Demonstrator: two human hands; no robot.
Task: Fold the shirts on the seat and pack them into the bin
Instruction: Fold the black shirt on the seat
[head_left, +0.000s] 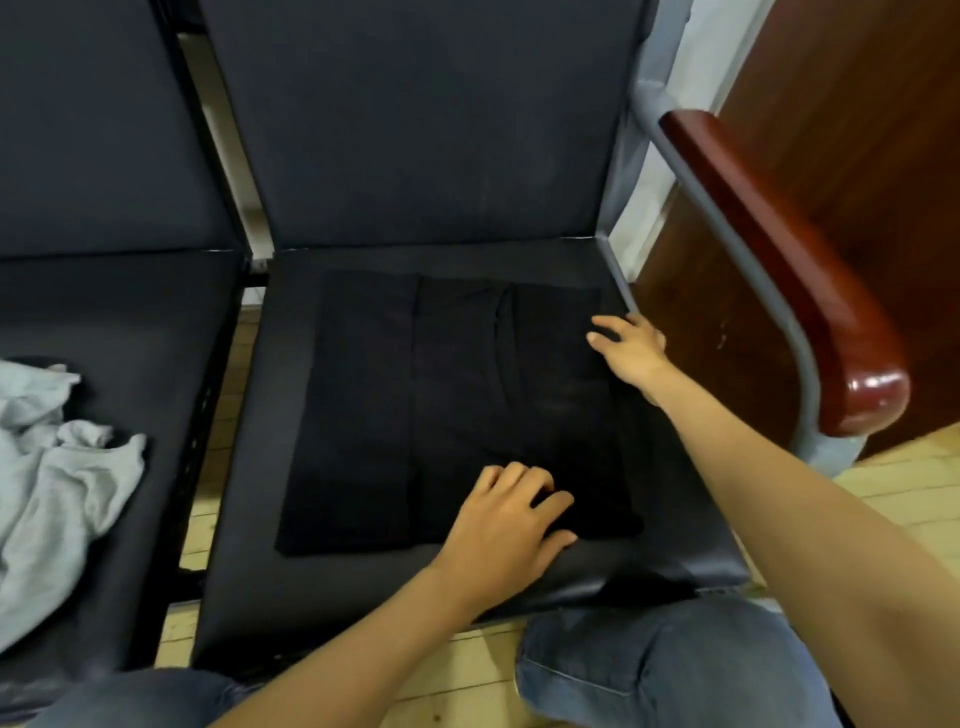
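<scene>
Your left hand (506, 525) pinches the hem of the half-folded black shirt (363, 415); your right hand (631, 351) touches its edge, grip unclear. The gray shirt (52, 467) lies crumpled.

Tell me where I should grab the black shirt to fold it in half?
Probably the near edge, at its two corners, coming from the front of the seat. The black shirt lies flat as a long rectangle, so lifting that edge lets it fold over toward the backrest.
</scene>
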